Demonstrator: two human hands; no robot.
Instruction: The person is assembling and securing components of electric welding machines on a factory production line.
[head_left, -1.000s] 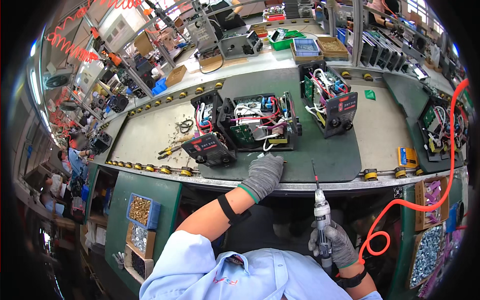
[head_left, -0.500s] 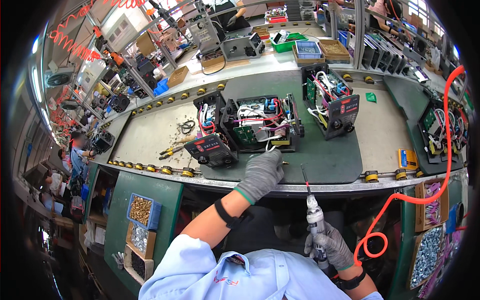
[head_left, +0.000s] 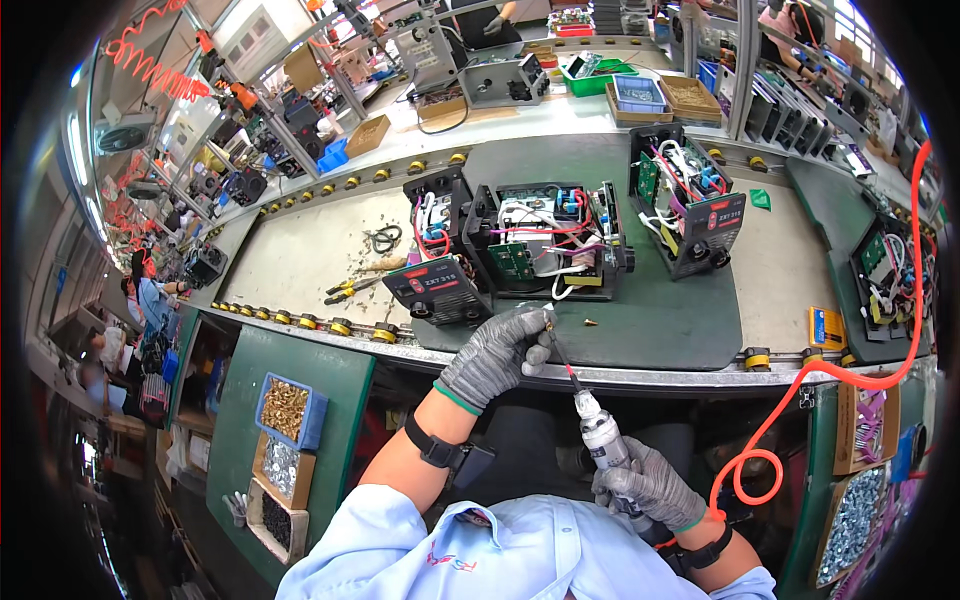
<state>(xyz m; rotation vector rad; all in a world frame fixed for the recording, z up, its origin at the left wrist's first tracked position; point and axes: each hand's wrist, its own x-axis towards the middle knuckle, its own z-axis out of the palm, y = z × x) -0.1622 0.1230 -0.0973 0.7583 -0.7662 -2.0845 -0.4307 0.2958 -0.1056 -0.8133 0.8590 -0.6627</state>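
Note:
My left hand (head_left: 500,355), in a grey glove, pinches a small brass-coloured screw (head_left: 549,316) at the tip of a long driver bit (head_left: 566,358). In my gloved right hand (head_left: 655,490) is a pistol-less, straight power screwdriver (head_left: 600,432), slanting up and left with an orange hose behind it. A second brass-coloured screw (head_left: 590,322) lies on the green board just right of my fingertips. Beyond them stands an open electronic unit (head_left: 550,240) with red and white wires; a white cable loop hangs from its near side. A black front panel (head_left: 438,290) leans at its left.
Another open unit (head_left: 690,205) stands on the green board (head_left: 680,325); one more is at far right. Pliers (head_left: 352,290) lie on the left. Bins of brass screws (head_left: 287,408), washers (head_left: 283,466) and black parts (head_left: 277,520) sit lower left. An orange hose (head_left: 800,375) curves along the right.
My left hand has come back from the unit's near edge, toward me and left, to the bit tip. The screwdriver has swung left to meet it. The view has shifted slightly.

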